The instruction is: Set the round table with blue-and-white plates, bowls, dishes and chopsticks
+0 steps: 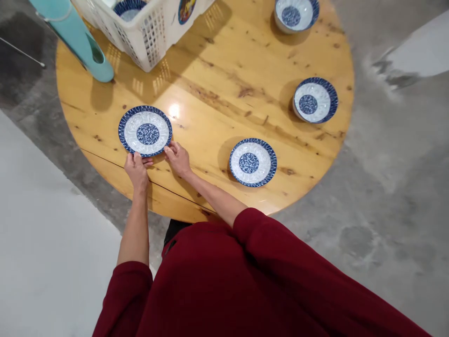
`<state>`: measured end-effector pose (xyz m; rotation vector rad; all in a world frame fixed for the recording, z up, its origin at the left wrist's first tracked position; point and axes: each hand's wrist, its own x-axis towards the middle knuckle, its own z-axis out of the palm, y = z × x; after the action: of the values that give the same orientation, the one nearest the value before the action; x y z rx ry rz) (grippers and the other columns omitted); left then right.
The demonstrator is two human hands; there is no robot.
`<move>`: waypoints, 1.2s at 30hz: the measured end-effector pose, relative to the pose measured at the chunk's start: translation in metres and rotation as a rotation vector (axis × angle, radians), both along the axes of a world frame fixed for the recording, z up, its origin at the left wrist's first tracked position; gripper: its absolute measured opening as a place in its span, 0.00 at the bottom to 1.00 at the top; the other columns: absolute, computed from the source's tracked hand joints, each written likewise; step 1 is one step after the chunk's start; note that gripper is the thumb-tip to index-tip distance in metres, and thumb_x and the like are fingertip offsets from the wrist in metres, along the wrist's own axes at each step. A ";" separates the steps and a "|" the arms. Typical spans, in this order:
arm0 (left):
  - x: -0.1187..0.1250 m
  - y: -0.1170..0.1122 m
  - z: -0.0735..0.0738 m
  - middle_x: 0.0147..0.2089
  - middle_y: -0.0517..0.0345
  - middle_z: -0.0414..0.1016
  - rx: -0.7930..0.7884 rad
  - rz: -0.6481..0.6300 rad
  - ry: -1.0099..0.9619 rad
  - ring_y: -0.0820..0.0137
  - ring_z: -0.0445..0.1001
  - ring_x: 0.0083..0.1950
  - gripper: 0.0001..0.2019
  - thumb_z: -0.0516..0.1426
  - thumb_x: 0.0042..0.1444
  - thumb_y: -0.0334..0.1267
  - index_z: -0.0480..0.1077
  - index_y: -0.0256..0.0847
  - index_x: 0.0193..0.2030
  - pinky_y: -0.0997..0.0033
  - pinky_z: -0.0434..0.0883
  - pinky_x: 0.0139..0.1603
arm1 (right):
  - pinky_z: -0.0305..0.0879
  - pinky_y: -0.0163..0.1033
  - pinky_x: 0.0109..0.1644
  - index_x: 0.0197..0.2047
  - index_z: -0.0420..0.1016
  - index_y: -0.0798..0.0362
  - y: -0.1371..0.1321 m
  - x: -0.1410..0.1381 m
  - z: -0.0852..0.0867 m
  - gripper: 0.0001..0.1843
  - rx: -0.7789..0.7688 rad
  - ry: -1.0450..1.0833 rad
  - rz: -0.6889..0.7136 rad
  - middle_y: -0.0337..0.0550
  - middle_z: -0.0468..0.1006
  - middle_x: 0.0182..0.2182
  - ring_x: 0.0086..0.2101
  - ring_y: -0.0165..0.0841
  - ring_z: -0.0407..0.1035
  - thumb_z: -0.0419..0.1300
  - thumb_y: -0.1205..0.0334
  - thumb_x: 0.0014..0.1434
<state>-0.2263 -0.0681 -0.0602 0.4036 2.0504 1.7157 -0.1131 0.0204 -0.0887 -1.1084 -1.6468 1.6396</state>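
A blue-and-white patterned plate [148, 134] is at the left of the round wooden table [210, 112]. My left hand [137, 169] grips its near rim, thumb on top and fingers below. On the plate's near right edge, my right hand [178, 158] pinches the rim between thumb and fingers. Whether the plate rests on the wood or is slightly raised, I cannot tell. To the right lies another patterned plate [253, 162], apart from both hands.
Two matching bowls stand on the table's right side, one bowl [315, 100] nearer and another bowl [296, 15] at the far edge. A white plastic basket [153, 40] with dishware inside sits at the far left, beside a turquoise object [79, 40] reaching over the edge.
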 end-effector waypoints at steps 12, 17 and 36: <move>0.003 0.001 0.006 0.25 0.65 0.70 -0.035 0.016 0.013 0.74 0.78 0.25 0.11 0.54 0.61 0.45 0.60 0.43 0.33 0.80 0.75 0.26 | 0.69 0.32 0.30 0.44 0.73 0.50 0.002 -0.001 0.013 0.20 -0.116 0.034 -0.098 0.35 0.75 0.27 0.26 0.30 0.75 0.58 0.41 0.65; 0.003 -0.003 0.005 0.26 0.63 0.73 -0.052 -0.011 0.007 0.74 0.77 0.25 0.10 0.54 0.61 0.45 0.63 0.42 0.34 0.77 0.76 0.27 | 0.69 0.31 0.29 0.45 0.73 0.51 -0.001 0.002 0.019 0.20 -0.167 0.078 -0.110 0.34 0.74 0.26 0.25 0.29 0.73 0.60 0.42 0.64; 0.018 -0.011 0.006 0.29 0.61 0.74 -0.070 0.027 0.048 0.73 0.78 0.27 0.14 0.49 0.65 0.50 0.62 0.42 0.39 0.73 0.77 0.31 | 0.65 0.30 0.23 0.47 0.69 0.53 -0.002 0.008 0.021 0.20 -0.228 0.150 -0.180 0.29 0.72 0.22 0.20 0.27 0.70 0.61 0.45 0.62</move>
<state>-0.2082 -0.0793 -0.0539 0.4002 2.1522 1.6592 -0.1055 0.0187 -0.0675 -1.1745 -1.2525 1.7758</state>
